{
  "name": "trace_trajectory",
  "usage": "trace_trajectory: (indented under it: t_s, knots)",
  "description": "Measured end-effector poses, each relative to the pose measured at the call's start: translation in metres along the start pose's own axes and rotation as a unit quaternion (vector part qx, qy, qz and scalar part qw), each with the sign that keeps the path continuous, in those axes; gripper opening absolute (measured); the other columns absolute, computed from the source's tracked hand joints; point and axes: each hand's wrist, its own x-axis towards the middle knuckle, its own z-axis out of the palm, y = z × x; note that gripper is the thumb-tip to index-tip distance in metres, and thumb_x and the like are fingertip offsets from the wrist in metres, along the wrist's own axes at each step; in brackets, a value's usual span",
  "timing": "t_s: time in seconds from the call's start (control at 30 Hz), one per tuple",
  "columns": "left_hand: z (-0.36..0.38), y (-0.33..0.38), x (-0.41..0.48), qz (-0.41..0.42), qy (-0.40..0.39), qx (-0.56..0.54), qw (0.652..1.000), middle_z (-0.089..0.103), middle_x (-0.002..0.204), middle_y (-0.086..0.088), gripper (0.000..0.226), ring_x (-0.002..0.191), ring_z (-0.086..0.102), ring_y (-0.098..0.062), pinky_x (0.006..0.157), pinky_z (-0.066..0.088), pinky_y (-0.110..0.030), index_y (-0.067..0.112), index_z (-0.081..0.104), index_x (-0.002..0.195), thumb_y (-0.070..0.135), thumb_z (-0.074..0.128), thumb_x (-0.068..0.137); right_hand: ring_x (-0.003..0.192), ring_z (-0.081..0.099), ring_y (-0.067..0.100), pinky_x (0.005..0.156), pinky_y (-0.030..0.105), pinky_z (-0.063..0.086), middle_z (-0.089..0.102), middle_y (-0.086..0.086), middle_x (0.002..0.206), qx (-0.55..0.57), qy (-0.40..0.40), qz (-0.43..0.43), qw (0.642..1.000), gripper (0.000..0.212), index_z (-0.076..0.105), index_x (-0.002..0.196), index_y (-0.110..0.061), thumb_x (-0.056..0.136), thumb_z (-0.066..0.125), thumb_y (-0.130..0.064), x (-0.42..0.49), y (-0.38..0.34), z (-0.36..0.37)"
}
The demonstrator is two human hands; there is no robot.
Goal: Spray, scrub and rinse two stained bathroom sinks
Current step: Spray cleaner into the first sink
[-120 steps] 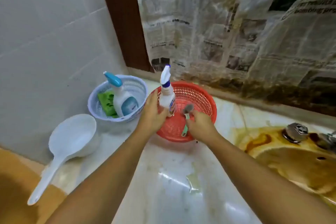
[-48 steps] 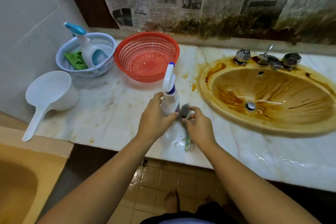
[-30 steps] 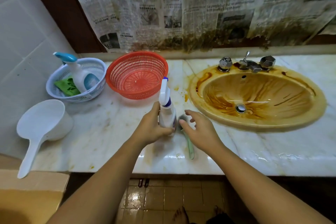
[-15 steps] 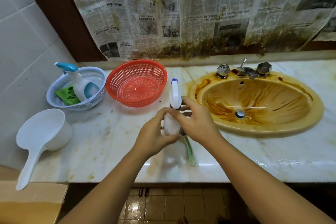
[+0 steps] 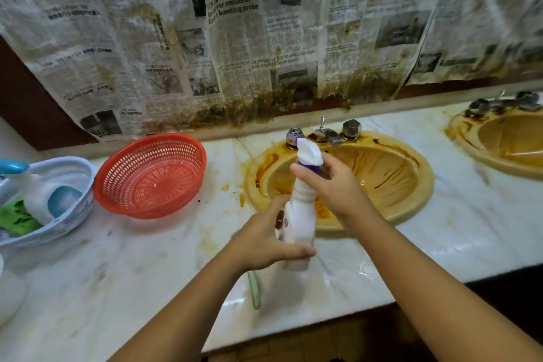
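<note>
Spray step, setup: spray bottle [image 5: 299, 214] held two-handed above the near sink [image 5: 426, 185] front rim.
Right hand [image 5: 338, 188] fingers [image 5: 302, 170] curl round the neck under the white head; left hand [image 5: 264, 239] wraps the lower body, thumb across the front. Bottle upright, off the counter. Near sink and far sink [image 5: 458, 134] both brown-stained, so nothing looks cleaned yet. Green-handled brush [image 5: 255, 291] lies on the counter. Next probably needs the nozzle aimed into the basin and a finger on the trigger.

The newspaper [image 5: 232, 6] hung on the far wall carries a headline with the words "Sri Lanka", "results in" and "bombing probe", while the label on the spray bottle [image 5: 300, 216] is too blurred to read.
</note>
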Motion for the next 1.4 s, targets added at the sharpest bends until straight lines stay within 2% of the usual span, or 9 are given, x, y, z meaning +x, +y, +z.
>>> trace_trajectory:
  t_s: [0.17,0.33,0.43,0.6,0.77,0.9,1.03,1.2,1.4]
  knots:
    - [0.040,0.019,0.025,-0.053,-0.026,0.040,0.997,0.063,0.099,0.018,0.092,0.086,0.060,-0.002,0.073,0.052,-0.030,0.036,0.039,0.133,0.068,0.087,0.062,0.092,0.074,0.029,0.091,0.044,0.060,0.076,0.014,0.097,0.090,0.011,0.095,0.991,0.017,0.075,0.097,-0.012,0.087,0.082,-0.024,0.027,0.017,-0.017]
    - [0.068,0.034,0.038,-0.137,-0.024,0.047,0.989,0.057,0.089,0.018,0.091,0.077,0.057,-0.003,0.061,0.040,-0.024,0.034,0.039,0.131,0.071,0.085,0.062,0.065,0.065,0.022,0.075,0.043,0.059,0.070,0.011,0.072,0.068,0.009,0.189,0.980,0.028,0.073,0.080,-0.001,0.082,0.078,-0.028,0.051,0.043,-0.029]
    - [0.081,0.042,0.043,-0.182,-0.023,0.064,0.981,0.057,0.087,0.017,0.081,0.077,0.056,-0.002,0.059,0.038,-0.024,0.034,0.041,0.120,0.072,0.083,0.062,0.056,0.061,0.022,0.061,0.035,0.054,0.065,0.010,0.062,0.044,0.014,0.238,0.970,0.026,0.068,0.067,-0.011,0.079,0.074,-0.032,0.059,0.062,-0.034]
    - [0.090,0.044,0.048,-0.234,-0.014,0.096,0.967,0.062,0.097,0.017,0.074,0.090,0.061,-0.009,0.071,0.049,-0.027,0.036,0.051,0.117,0.073,0.082,0.061,0.054,0.059,0.022,0.064,0.038,0.052,0.061,0.009,0.064,0.115,0.013,0.307,0.945,0.021,0.071,0.073,-0.008,0.077,0.079,-0.026,0.068,0.089,-0.049]
    - [0.101,0.047,0.050,-0.242,-0.016,0.086,0.966,0.067,0.095,0.014,0.066,0.088,0.063,-0.009,0.082,0.056,-0.037,0.036,0.056,0.105,0.073,0.083,0.057,0.061,0.066,0.024,0.063,0.034,0.051,0.064,0.010,0.064,0.118,0.015,0.328,0.937,0.021,0.066,0.077,-0.009,0.078,0.080,-0.025,0.065,0.096,-0.061]
    - [0.108,0.058,0.057,-0.225,-0.013,0.098,0.969,0.056,0.081,0.018,0.053,0.074,0.053,-0.001,0.062,0.040,-0.025,0.041,0.048,0.092,0.064,0.087,0.063,0.058,0.069,0.027,0.056,0.033,0.056,0.068,0.012,0.064,0.133,0.069,0.327,0.933,0.051,0.065,0.101,-0.003,0.064,0.082,-0.033,0.064,0.097,-0.072]
    - [0.107,0.059,0.063,-0.210,-0.004,0.107,0.972,0.059,0.085,0.021,0.056,0.080,0.056,-0.004,0.064,0.040,-0.024,0.046,0.047,0.097,0.065,0.087,0.063,0.070,0.066,0.026,0.075,0.040,0.056,0.069,0.014,0.075,0.148,0.028,0.301,0.942,0.022,0.073,0.080,-0.006,0.075,0.081,-0.026,0.064,0.097,-0.081]
    - [0.114,0.062,0.071,-0.193,-0.002,0.096,0.976,0.058,0.080,0.022,0.050,0.076,0.055,-0.001,0.064,0.039,-0.024,0.048,0.049,0.090,0.064,0.088,0.063,0.066,0.068,0.025,0.078,0.042,0.056,0.073,0.008,0.068,0.106,0.039,0.294,0.949,0.025,0.065,0.063,-0.014,0.075,0.075,-0.033,0.068,0.094,-0.092]
    - [0.124,0.063,0.085,-0.159,-0.008,0.121,0.980,0.059,0.086,0.023,0.072,0.082,0.055,-0.002,0.065,0.038,-0.022,0.041,0.056,0.118,0.067,0.088,0.060,0.075,0.076,0.026,0.076,0.041,0.058,0.073,0.002,0.065,0.112,0.098,0.285,0.947,0.022,0.069,0.075,-0.012,0.074,0.073,-0.033,0.062,0.096,-0.110]
